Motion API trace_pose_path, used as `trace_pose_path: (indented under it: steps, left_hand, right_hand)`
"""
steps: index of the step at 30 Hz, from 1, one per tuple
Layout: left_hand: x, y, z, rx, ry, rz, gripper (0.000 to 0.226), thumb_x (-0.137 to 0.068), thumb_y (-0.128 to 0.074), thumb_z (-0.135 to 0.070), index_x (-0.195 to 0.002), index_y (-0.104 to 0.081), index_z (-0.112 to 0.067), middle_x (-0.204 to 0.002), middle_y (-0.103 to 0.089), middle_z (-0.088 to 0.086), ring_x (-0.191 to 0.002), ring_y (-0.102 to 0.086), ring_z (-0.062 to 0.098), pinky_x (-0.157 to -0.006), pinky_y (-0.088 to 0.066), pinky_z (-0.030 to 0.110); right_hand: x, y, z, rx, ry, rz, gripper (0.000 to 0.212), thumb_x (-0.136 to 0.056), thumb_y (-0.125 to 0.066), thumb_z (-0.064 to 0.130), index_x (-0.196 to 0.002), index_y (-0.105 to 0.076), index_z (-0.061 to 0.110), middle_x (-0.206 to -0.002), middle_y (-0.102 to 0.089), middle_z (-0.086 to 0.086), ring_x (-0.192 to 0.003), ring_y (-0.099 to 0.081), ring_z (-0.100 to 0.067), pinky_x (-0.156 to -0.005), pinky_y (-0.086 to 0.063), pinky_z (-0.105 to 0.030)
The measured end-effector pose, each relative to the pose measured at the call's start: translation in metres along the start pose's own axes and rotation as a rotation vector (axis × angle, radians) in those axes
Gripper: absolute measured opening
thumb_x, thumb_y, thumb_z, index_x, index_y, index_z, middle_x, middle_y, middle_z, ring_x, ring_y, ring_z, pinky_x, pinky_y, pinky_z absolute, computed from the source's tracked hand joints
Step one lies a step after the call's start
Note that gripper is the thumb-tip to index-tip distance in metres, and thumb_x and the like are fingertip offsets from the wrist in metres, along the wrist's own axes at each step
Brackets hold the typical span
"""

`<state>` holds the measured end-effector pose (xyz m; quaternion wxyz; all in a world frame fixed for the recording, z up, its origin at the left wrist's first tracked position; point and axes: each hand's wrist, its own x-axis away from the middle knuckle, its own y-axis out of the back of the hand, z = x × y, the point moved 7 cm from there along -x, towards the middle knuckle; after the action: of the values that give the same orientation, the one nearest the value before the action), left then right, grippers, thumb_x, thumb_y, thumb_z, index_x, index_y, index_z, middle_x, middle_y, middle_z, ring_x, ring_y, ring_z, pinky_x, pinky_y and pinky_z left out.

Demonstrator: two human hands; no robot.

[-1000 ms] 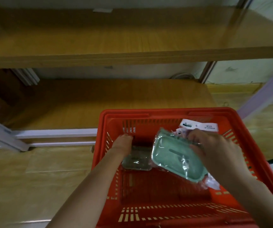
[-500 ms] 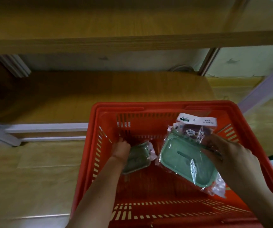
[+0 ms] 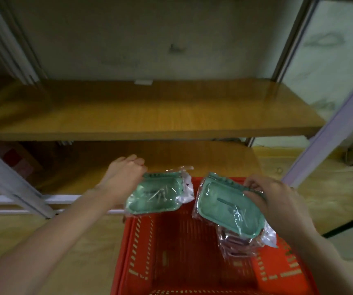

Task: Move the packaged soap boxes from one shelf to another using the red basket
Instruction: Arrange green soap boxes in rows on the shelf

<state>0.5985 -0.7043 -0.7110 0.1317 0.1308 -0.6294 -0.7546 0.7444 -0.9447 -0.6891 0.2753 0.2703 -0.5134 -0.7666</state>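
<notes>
Our left hand (image 3: 124, 177) grips the left soap box (image 3: 156, 198), our right hand (image 3: 277, 202) the right soap box (image 3: 222, 209); we judge them light, stiff, slippery-wrapped.

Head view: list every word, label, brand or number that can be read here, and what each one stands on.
No text is readable.
Small white tag at the back of the upper wooden shelf: too blurred.
Left green plastic soap box, clear-wrapped, gripped by the left hand: only a dark speck, unreadable.
Right green plastic soap box, gripped by the right hand: printed card beneath, blurred.
Red plastic basket: no lettering visible.
</notes>
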Motion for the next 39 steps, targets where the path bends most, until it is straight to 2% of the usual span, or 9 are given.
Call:
trace_pose_path:
  steps: [3, 5, 8, 10, 12, 23, 27, 30, 39]
  left_hand:
    - [0.011, 0.085, 0.03, 0.027, -0.012, -0.027, 0.024, -0.096, -0.043, -0.025, -0.111, -0.062, -0.022, -0.109, -0.058, -0.006, -0.104, -0.053, 0.01, -0.086, -0.04, 0.021]
    - [0.016, 0.143, 0.05, 0.034, -0.008, -0.044, 0.023, -0.095, -0.045, -0.028, -0.108, -0.063, -0.023, -0.106, -0.059, -0.007, -0.103, -0.055, 0.01, -0.083, -0.041, 0.021]
    - [0.027, 0.248, 0.07, 0.005, -0.043, -0.148, 0.006, -0.075, -0.075, -0.023, -0.079, -0.069, -0.022, -0.076, -0.062, -0.007, -0.074, -0.062, 0.012, -0.062, -0.051, 0.025]
    - [0.033, 0.312, 0.087, 0.012, -0.045, -0.16, 0.018, -0.061, -0.084, -0.021, -0.067, -0.068, -0.025, -0.064, -0.059, -0.01, -0.061, -0.06, 0.009, -0.051, -0.05, 0.022]
    - [0.039, 0.374, 0.098, 0.017, -0.063, -0.158, 0.019, -0.061, -0.085, -0.023, -0.067, -0.068, -0.027, -0.064, -0.058, -0.013, -0.06, -0.061, 0.005, -0.052, -0.05, 0.019]
    - [0.049, 0.675, 0.175, 0.021, -0.098, -0.295, 0.015, -0.063, -0.083, -0.022, -0.071, -0.071, -0.024, -0.07, -0.064, -0.009, -0.065, -0.065, 0.011, -0.049, -0.05, 0.023]
    - [0.033, 0.723, 0.202, 0.041, -0.085, -0.288, 0.019, -0.084, -0.063, -0.029, -0.1, -0.07, -0.021, -0.095, -0.067, -0.004, -0.096, -0.06, 0.017, -0.076, -0.05, 0.032]
    - [0.011, 0.732, 0.224, 0.022, -0.029, -0.252, 0.03, -0.089, -0.053, -0.037, -0.116, -0.061, -0.026, -0.109, -0.062, -0.006, -0.104, -0.052, 0.01, -0.075, -0.04, 0.023]
    - [-0.064, 0.692, 0.242, 0.049, 0.05, -0.05, 0.028, -0.09, -0.053, -0.033, -0.114, -0.062, -0.023, -0.111, -0.057, 0.003, -0.104, -0.051, 0.018, -0.081, -0.041, 0.03]
  right_hand:
    - [-0.019, 0.058, 0.028, 0.051, 0.02, 0.029, 0.009, -0.088, -0.059, 0.033, -0.096, -0.059, 0.029, -0.085, -0.068, 0.011, -0.074, -0.062, -0.016, -0.049, -0.033, -0.025]
    - [-0.031, 0.106, 0.051, 0.037, 0.043, 0.022, 0.012, -0.087, -0.06, 0.034, -0.098, -0.059, 0.029, -0.088, -0.069, 0.011, -0.079, -0.064, -0.017, -0.055, -0.042, -0.03]
    - [-0.048, 0.187, 0.09, 0.038, 0.073, 0.026, 0.014, -0.087, -0.059, 0.035, -0.099, -0.06, 0.029, -0.093, -0.068, 0.013, -0.083, -0.065, -0.014, -0.057, -0.047, -0.029]
    - [-0.056, 0.246, 0.116, 0.058, 0.084, 0.029, 0.012, -0.088, -0.057, 0.036, -0.099, -0.057, 0.031, -0.093, -0.066, 0.014, -0.084, -0.064, -0.014, -0.056, -0.045, -0.028]
    - [-0.064, 0.308, 0.142, 0.061, 0.11, 0.016, 0.011, -0.088, -0.056, 0.037, -0.098, -0.056, 0.031, -0.093, -0.067, 0.011, -0.084, -0.064, -0.015, -0.063, -0.05, -0.033]
    - [-0.108, 0.591, 0.265, 0.077, 0.281, -0.016, 0.01, -0.087, -0.06, 0.031, -0.097, -0.059, 0.028, -0.09, -0.064, 0.011, -0.075, -0.056, -0.009, -0.057, -0.035, -0.019]
    - [-0.129, 0.629, 0.282, 0.112, 0.304, -0.014, 0.013, -0.088, -0.057, 0.035, -0.1, -0.058, 0.03, -0.09, -0.062, 0.013, -0.078, -0.056, -0.007, -0.056, -0.035, -0.017]
    - [-0.149, 0.639, 0.288, 0.084, 0.304, -0.018, 0.011, -0.087, -0.058, 0.034, -0.098, -0.058, 0.029, -0.087, -0.06, 0.013, -0.079, -0.058, -0.009, -0.062, -0.041, -0.02]
    - [-0.195, 0.631, 0.287, -0.023, 0.271, -0.009, 0.011, -0.083, -0.066, 0.025, -0.09, -0.058, 0.03, -0.083, -0.06, 0.013, -0.081, -0.06, -0.009, -0.075, -0.054, -0.034]
